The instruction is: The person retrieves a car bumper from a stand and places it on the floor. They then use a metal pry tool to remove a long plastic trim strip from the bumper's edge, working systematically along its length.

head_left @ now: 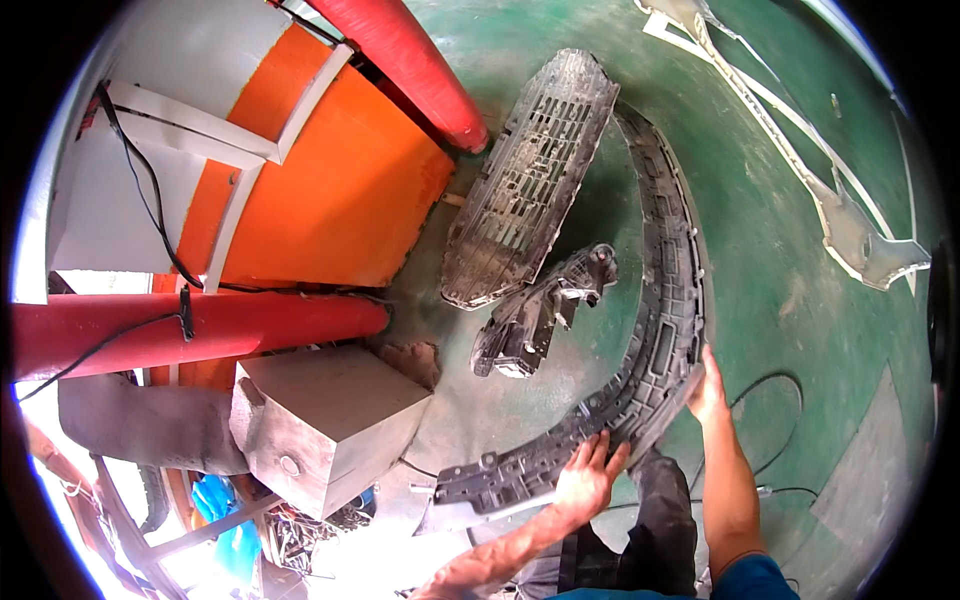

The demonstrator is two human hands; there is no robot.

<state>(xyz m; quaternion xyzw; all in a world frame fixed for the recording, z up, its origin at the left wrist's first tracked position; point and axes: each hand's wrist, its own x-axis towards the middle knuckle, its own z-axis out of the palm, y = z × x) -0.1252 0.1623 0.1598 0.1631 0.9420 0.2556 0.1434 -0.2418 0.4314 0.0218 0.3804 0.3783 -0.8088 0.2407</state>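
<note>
- I am seeing the left hand (585, 487) gripping the lower stretch of a long curved dark panel (668, 300), its fingers spreading over the ribbed face.
- The right hand (709, 392) is gripping the panel's outer edge; its thumb is not showing clearly to me.
- The panel is arcing upward from in front of the legs (665, 515).
- Left of the panel, a slotted grey tray-like part (540, 180) is lying on the green floor (760, 270).
- Within the panel's curve, a jagged dark bracket (545, 315) is resting.
- Beyond its outer edge, a black cable (802, 400) is looping.
</note>
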